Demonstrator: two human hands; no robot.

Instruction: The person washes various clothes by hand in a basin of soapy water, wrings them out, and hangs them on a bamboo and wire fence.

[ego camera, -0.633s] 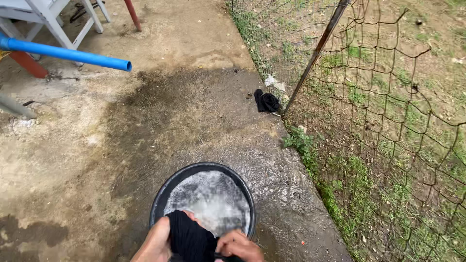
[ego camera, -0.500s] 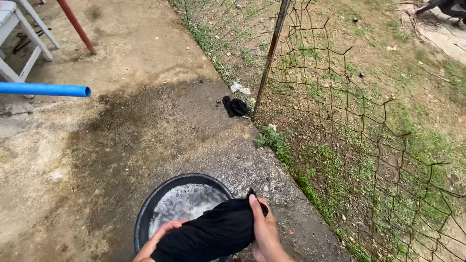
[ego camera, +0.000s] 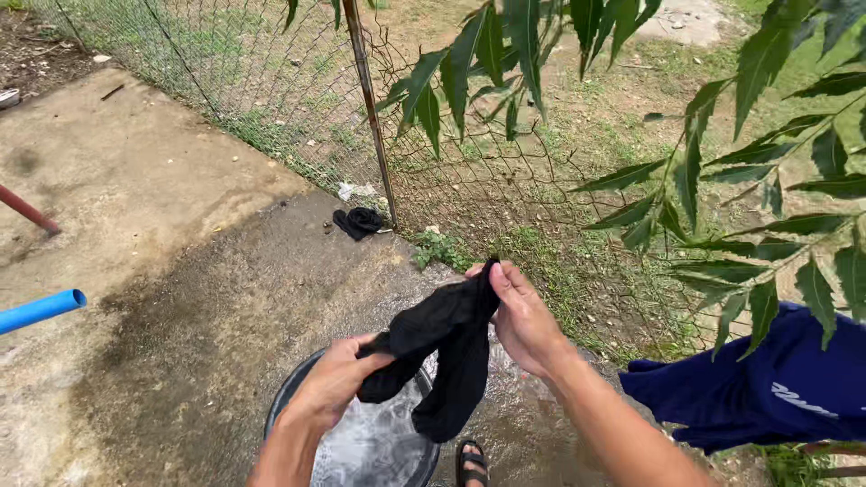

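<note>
**Wet black garment lifted clear of the wash basin, held in both hands**

Left hand [ego camera: 336, 379] is clenched on the lower bunched end of a black cloth [ego camera: 442, 347]. Right hand [ego camera: 523, 317] grasps the upper end, fingers closed over the fabric at its highest point. The cloth stretches on a slant between the two hands, with a loose fold hanging below them.

Directly beneath the hands stands a dark round basin [ego camera: 287, 404] holding foamy, greyish water. A sandalled foot [ego camera: 471, 462] shows just right of the basin, below the right hand.

Progress, as judged: the cloth is out of the water and looks soaked through, dark and limp, so the washing in the basin appears done or nearly so. It is not twisted tight, so wringing looks unfinished, and it is not yet hung.

To the right of the right hand, a blue garment [ego camera: 776, 397] lies draped behind green leaves [ego camera: 722, 180]. The concrete slab [ego camera: 180, 298] around the basin is wet and dark. Left of the left hand, a blue pipe [ego camera: 41, 309] ends in the open. Beyond the hands, another small black cloth [ego camera: 359, 221] lies at the foot of a wire fence [ego camera: 451, 162], grass behind it
</note>
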